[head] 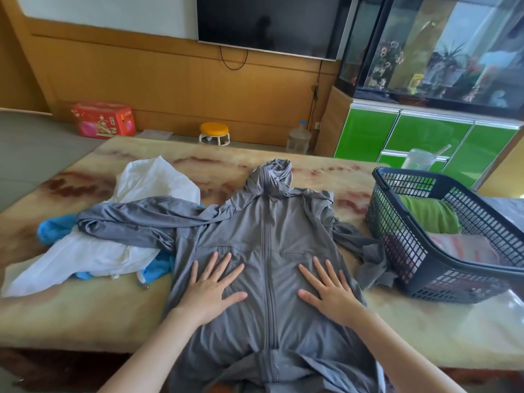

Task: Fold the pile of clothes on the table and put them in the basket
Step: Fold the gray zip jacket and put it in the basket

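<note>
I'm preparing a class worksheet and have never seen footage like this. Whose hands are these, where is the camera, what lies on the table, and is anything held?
No machine here: a person's bare hands, filmed by one head-worn camera looking forward and down. The left hand and right hand lie flat, fingers straight, either side of the zip of a grey hooded jacket spread on the marble-patterned table. Neither has a grip on anything; they only press the fabric. Left of it, a crumpled white garment and a blue garment lie partly under one sleeve. On the right stands a dark plastic mesh basket holding a green folded cloth.
</note>
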`<action>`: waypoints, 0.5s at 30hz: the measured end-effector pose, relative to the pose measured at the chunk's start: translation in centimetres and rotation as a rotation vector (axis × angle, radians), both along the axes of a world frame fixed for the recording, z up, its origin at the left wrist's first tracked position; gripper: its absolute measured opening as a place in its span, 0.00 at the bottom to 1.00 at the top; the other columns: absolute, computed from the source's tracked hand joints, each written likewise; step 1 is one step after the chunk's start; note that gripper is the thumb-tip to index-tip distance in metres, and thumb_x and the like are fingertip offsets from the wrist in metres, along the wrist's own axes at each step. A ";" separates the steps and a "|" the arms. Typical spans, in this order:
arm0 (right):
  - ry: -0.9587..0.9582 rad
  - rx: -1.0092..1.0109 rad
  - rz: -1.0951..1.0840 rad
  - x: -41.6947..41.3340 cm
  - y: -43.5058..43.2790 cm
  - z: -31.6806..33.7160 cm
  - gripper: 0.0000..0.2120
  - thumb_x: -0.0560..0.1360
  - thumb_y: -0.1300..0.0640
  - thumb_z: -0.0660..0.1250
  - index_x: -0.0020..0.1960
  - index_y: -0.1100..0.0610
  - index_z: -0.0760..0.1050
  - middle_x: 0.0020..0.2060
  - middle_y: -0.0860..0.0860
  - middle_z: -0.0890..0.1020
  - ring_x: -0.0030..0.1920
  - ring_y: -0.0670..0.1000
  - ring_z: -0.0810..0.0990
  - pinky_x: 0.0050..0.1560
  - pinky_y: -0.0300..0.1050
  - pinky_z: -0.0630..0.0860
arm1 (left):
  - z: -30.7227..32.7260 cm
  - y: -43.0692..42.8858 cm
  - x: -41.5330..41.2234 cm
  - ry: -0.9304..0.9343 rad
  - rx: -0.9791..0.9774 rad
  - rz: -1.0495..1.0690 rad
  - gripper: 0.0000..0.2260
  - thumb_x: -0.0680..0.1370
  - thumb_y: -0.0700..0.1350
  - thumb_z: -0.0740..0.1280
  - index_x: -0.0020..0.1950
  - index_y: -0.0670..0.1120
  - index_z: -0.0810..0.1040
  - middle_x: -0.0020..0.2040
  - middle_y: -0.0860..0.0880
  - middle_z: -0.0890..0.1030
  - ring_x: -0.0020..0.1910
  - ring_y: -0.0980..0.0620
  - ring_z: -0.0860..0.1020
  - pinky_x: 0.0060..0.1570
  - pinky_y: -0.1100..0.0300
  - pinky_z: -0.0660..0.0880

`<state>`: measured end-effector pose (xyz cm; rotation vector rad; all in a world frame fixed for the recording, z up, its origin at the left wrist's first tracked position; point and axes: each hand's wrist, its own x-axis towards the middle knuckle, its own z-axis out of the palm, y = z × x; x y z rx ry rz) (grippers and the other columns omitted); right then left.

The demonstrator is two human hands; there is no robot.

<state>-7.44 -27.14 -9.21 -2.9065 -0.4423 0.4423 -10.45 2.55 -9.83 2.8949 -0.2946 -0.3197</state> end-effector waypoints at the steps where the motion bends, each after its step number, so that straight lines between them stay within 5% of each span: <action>1: -0.004 0.000 -0.005 0.8 -0.3 0.1 0.37 0.62 0.25 0.33 0.70 0.32 0.32 0.70 0.38 0.32 0.74 0.49 0.32 0.73 0.53 0.35 | 0.0 0.3 0.7 -0.007 0.006 0.002 0.48 0.53 0.78 0.23 0.72 0.66 0.35 0.72 0.58 0.29 0.73 0.52 0.30 0.71 0.44 0.33; 6: -0.012 -0.003 -0.037 4.9 -1.4 -0.4 0.44 0.51 0.21 0.20 0.67 0.32 0.30 0.75 0.45 0.34 0.75 0.49 0.33 0.74 0.52 0.39 | 0.0 1.1 5.4 -0.013 -0.005 0.058 0.49 0.52 0.78 0.21 0.73 0.66 0.36 0.73 0.59 0.31 0.75 0.51 0.34 0.72 0.46 0.37; 10: -0.014 0.033 -0.020 5.7 -1.7 0.1 0.46 0.51 0.18 0.24 0.67 0.30 0.33 0.74 0.43 0.34 0.74 0.48 0.31 0.73 0.53 0.36 | 0.3 1.4 6.9 0.007 0.007 0.008 0.44 0.60 0.79 0.30 0.74 0.66 0.42 0.74 0.61 0.35 0.75 0.54 0.36 0.73 0.45 0.44; 12: 0.009 0.083 0.039 5.5 -2.0 0.5 0.45 0.54 0.17 0.30 0.69 0.28 0.37 0.71 0.39 0.33 0.72 0.45 0.29 0.72 0.50 0.32 | 1.0 1.4 6.5 -0.174 -0.067 0.028 0.33 0.73 0.72 0.44 0.74 0.61 0.58 0.76 0.58 0.53 0.76 0.53 0.53 0.72 0.52 0.54; 15: -0.093 0.232 0.072 6.9 -1.3 1.8 0.34 0.66 0.22 0.38 0.70 0.30 0.42 0.72 0.36 0.37 0.72 0.39 0.31 0.73 0.40 0.34 | 2.1 1.8 7.7 -0.634 -0.212 0.094 0.18 0.77 0.53 0.57 0.59 0.49 0.80 0.60 0.51 0.79 0.60 0.49 0.76 0.60 0.61 0.67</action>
